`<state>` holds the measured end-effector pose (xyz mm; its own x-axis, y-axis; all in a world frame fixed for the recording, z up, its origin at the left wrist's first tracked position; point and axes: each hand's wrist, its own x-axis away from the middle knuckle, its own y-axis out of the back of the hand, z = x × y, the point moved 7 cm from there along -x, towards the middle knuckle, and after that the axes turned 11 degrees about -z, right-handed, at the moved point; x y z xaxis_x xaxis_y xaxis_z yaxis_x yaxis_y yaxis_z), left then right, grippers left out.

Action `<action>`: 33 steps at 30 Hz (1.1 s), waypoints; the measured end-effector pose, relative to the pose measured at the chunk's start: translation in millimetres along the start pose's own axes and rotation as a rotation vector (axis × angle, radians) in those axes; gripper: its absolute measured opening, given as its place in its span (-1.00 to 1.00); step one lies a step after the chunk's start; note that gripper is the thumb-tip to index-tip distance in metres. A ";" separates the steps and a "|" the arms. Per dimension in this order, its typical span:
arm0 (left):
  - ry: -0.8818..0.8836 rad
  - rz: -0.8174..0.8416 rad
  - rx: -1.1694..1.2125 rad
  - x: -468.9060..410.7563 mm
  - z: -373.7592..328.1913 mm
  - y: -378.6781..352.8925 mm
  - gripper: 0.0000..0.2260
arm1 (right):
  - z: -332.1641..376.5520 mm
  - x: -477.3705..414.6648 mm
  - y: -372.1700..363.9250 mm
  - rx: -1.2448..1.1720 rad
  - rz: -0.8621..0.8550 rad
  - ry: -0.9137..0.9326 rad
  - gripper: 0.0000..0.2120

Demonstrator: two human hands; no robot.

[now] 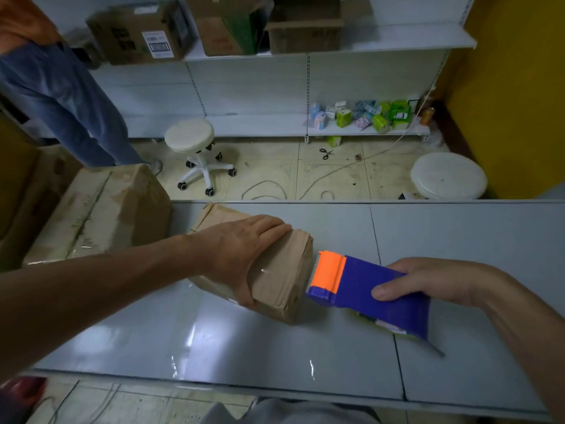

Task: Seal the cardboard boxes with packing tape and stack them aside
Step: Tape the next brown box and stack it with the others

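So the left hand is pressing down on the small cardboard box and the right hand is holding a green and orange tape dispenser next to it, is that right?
Not quite. In the head view the tape dispenser in the right hand is blue and orange, not green. The left hand does press on the small cardboard box.

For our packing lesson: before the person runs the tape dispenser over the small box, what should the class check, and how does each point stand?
1. Left hand steadies the small box: ok.
2. Right hand grips the tape dispenser: ok.
3. Orange cutter end meets the box's right edge: ok.
4. Tape stuck to the box: cannot tell.
5. Box flaps closed flat: ok.
6. Table bare beside the box: ok.
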<state>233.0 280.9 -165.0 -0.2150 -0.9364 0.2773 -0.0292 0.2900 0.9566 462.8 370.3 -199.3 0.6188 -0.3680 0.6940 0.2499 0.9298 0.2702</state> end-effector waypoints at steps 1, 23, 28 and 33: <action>-0.005 0.005 0.005 1.8 1.4 -0.7 0.16 | 1.2 -1.3 -4.9 -0.008 -0.004 -0.018 -0.54; -0.084 -0.091 0.041 5.9 16.5 -8.9 0.17 | -2.5 15.5 -19.8 0.662 -0.268 -0.411 -0.72; -0.091 -0.103 0.053 7.6 21.2 -9.2 0.18 | -9.1 31.5 -18.1 0.388 -0.312 -0.318 -0.70; -0.151 -0.048 -0.109 3.4 20.5 -7.7 0.21 | -1.3 25.7 -2.0 0.196 -0.486 -0.139 -0.68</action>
<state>212.5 279.5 -173.3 -0.3606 -0.9059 0.2223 0.0614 0.2147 0.9747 479.2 359.1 -182.9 0.3586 -0.7643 0.5360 0.3310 0.6409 0.6926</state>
